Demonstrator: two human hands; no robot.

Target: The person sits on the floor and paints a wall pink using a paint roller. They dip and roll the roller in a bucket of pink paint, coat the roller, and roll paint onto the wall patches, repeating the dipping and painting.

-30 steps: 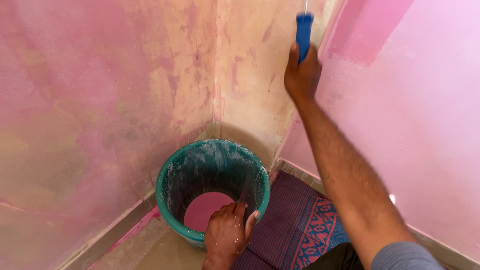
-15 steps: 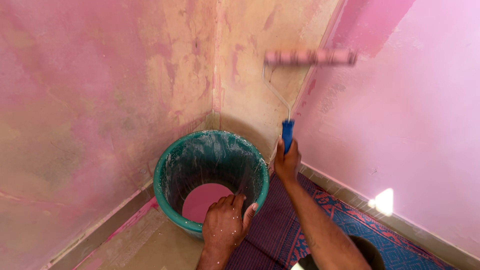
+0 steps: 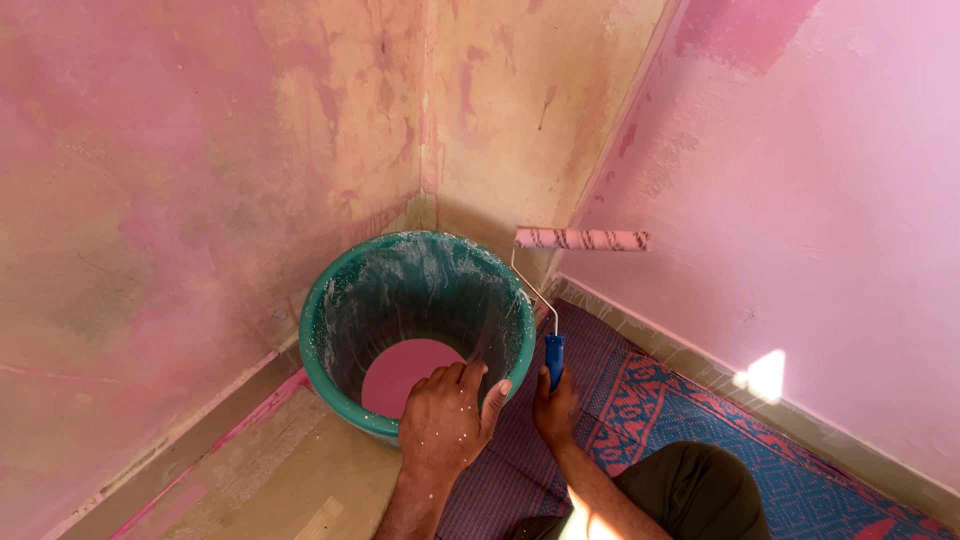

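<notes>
Paint roller [image 3: 581,239] rises above right hand [image 3: 556,405]'s grip beside bucket [image 3: 330,300].

Head view — downward, close, into corner

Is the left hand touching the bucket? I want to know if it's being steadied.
Touching. The head view shows the left hand draped over the near rim of the green bucket, fingers curling inside.

— What room are we standing in?
— We face a corner where patchy walls [image 3: 250,160] meet, pink washed thinly over yellowish plaster. The right-hand wall [image 3: 830,200] is an even pink.
— And underfoot?
— We see a bare tan floor [image 3: 290,480], a patterned purple, blue and red mat [image 3: 700,400], and a sunlight patch [image 3: 768,375] low on the wall.
</notes>
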